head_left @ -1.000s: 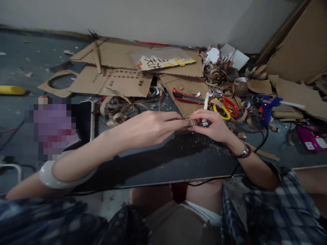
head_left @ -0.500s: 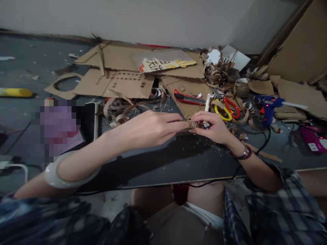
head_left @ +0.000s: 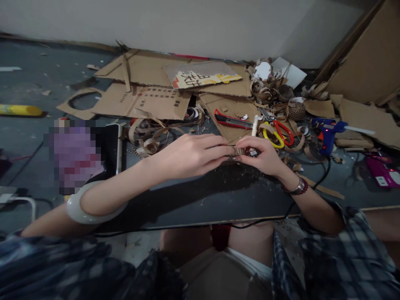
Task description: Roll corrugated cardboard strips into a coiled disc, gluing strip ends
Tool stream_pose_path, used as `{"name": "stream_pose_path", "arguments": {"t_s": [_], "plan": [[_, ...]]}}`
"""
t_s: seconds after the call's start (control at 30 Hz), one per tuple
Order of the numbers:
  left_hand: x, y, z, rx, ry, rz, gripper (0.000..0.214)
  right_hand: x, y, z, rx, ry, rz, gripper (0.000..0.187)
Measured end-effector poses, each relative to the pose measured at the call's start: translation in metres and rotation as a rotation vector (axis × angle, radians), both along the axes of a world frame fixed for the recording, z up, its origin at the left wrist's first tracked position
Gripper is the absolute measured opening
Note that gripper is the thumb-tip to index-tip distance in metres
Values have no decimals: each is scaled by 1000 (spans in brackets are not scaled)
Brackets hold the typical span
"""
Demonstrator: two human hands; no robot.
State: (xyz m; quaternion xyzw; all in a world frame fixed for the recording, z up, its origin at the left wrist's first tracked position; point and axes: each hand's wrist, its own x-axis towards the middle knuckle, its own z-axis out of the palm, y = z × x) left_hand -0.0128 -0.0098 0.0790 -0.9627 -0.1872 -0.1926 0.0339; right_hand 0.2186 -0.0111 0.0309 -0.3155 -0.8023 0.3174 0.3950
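My left hand (head_left: 190, 156) and right hand (head_left: 265, 156) meet near the far edge of the black desk (head_left: 200, 204), about midway along it; between them sits a small corrugated cardboard piece (head_left: 239, 152), its ridged edge showing, though my fingers hide most of its shape. My left fingers (head_left: 215, 151) lie closed together and press on its left end; my right fingertips (head_left: 246, 143) curl in and pinch its right end; neither hand is open, and both have hold of it. A white bangle (head_left: 90, 210) sits on my left forearm; a dark beaded bracelet (head_left: 295, 187) circles my right wrist.

Judging from how things lie, much cardboard has been worked already; curled cardboard strips (head_left: 143, 139) lie in a heap beyond the desk's far edge, and woven-looking cardboard rounds (head_left: 295, 111) stand towards the far right. Much also seems left; broad cardboard sheets (head_left: 143, 71) lie whole against the wall, some printed. Nearest my right hand, beyond the far edge, are red-handled utility knife (head_left: 233, 120) and yellow-and-red scissors (head_left: 276, 135), with neither in my grip; a blue hot glue gun (head_left: 326, 133) lies further right, its cable (head_left: 321, 175) trailing down past the desk's right side. I cannot tell whether the small piece carries glue.
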Motion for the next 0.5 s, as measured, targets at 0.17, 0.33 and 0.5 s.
{"name": "stream_pose_path", "arguments": {"t_s": [0.17, 0.33, 0.5], "plan": [[-1, 2, -2, 43, -65, -7, 20, 0, 0, 0, -10, -9, -14, 13], [0, 2, -1, -14, -34, 15, 21, 0, 0, 0, -1, -14, -12, 13], [1, 1, -3, -3, -52, -10, 20, 0, 0, 0, 6, -16, -5, 13]]}}
